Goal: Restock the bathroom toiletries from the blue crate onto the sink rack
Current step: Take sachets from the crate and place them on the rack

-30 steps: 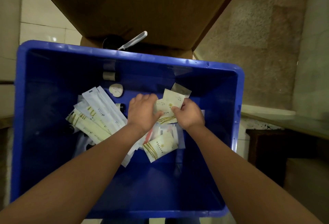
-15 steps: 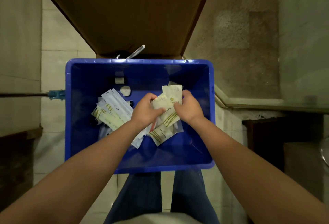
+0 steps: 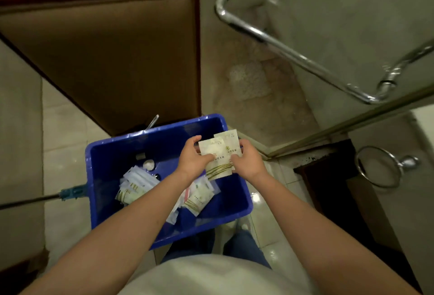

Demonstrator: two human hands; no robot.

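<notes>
Beside the brown door point(image 3: 105, 60), blue crate point(image 3: 112, 161); pale floor tiles point(image 3: 63, 149) beneath.

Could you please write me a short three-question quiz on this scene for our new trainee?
1. True or false: the blue crate holds nothing.
2. The sachets are held by: A) the left hand only; B) the right hand only; C) both hands.
3. Fill in: the chrome towel ring hangs to the crate's ____.
Key: 1 false, loose packets lie inside; 2 C; 3 right.
</notes>
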